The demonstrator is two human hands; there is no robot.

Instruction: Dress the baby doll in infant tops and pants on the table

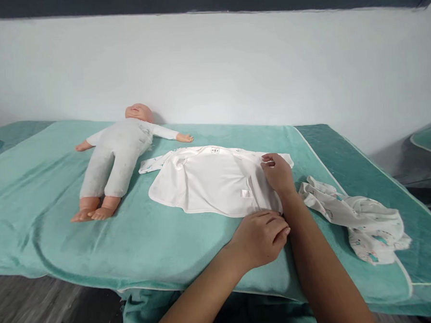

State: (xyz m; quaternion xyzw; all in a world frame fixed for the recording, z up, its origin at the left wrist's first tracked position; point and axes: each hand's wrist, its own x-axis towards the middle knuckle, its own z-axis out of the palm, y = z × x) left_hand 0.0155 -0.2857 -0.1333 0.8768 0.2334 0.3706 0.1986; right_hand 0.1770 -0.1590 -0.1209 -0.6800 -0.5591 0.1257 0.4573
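Note:
A white baby shirt (216, 180) lies spread open on the bed, its plain inside facing up and its printed sleeves out to the sides. At its right front panel, near the sleeve, my right hand (278, 173) is closed, with thumb and fingers pinching the cloth. Lower down, my left hand (260, 238) is curled at the bottom right corner of the shirt, gripping the hem; its fingertips are partly hidden. My right forearm passes just beside the left hand's fingers. A small label shows inside the shirt.
Left of the shirt, a baby doll (122, 137) with a white cloth body lies on its back. A crumpled printed baby garment (366, 221) rests to the right. Green covers (162, 253) drape over the bed, and a white wall (210, 65) rises behind it.

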